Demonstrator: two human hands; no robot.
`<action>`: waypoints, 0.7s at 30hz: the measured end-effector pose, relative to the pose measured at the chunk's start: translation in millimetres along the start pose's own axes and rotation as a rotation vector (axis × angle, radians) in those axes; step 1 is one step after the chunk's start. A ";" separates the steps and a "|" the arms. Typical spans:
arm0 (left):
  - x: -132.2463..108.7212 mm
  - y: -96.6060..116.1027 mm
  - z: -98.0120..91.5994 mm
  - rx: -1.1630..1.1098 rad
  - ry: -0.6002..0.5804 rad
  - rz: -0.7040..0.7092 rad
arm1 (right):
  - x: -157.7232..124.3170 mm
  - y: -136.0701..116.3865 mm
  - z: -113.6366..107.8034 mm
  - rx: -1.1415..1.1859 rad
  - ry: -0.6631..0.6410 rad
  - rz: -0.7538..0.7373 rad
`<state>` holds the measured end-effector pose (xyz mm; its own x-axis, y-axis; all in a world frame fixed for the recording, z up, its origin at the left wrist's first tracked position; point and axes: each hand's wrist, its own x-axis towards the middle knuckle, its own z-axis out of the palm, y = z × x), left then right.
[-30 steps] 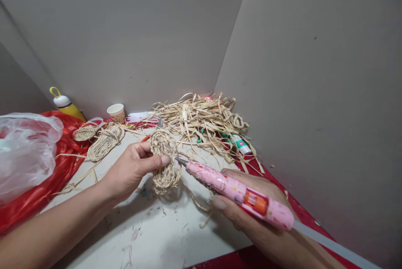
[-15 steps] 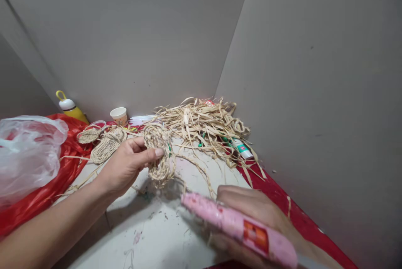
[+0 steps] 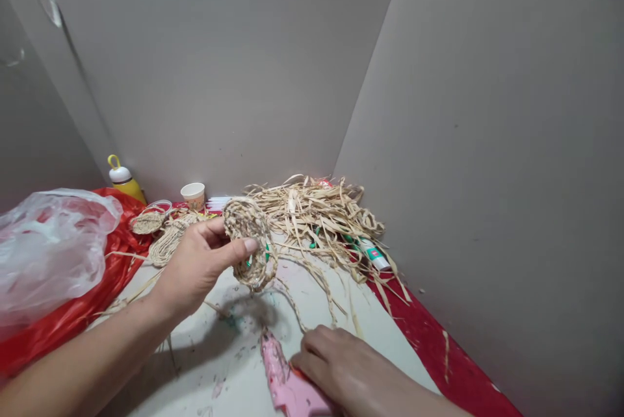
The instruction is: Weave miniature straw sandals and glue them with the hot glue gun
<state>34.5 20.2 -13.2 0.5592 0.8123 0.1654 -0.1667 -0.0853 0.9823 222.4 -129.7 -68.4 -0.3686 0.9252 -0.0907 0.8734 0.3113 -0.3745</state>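
A coiled oval of braided straw (image 3: 249,225) hangs above the table, pinched between the thumb and fingers of my left hand (image 3: 202,261). A bit of green shows through the coil's gap. From its lower edge a braided strand (image 3: 291,303) runs down toward my right hand (image 3: 336,362). That hand is curled over a pink hot glue gun (image 3: 277,365), which is low at the table's front with its nozzle pointing away from me. My right fingertips are partly hidden.
Loose straw (image 3: 312,209) lies heaped at the back, with a white-and-green tube (image 3: 375,253) beside it. Braided pieces (image 3: 170,238), a paper cup (image 3: 194,196), a yellow bottle (image 3: 127,182) and plastic bags (image 3: 53,241) stand left. Grey walls (image 3: 478,144) enclose the table.
The glue gun has dropped toward the table and turned, its nozzle now pointing away. My right hand has moved left with it. The left hand still holds the coil, now tilted more.
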 end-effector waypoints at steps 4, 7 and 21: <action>-3.0 3.1 2.2 0.009 -0.014 0.000 | -8.1 -10.0 -40.1 0.235 0.282 -0.020; -7.2 5.0 5.9 0.008 -0.049 -0.012 | 3.2 -18.5 -63.7 0.468 0.686 0.019; -13.7 10.4 16.3 -0.054 -0.137 -0.049 | 47.6 -15.0 -55.8 1.091 0.669 0.116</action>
<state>38.4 -1.2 -3.8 0.6731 0.7278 0.1313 -0.1775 -0.0133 0.9840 209.5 -78.2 -15.7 0.1993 0.9620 0.1865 0.0608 0.1778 -0.9822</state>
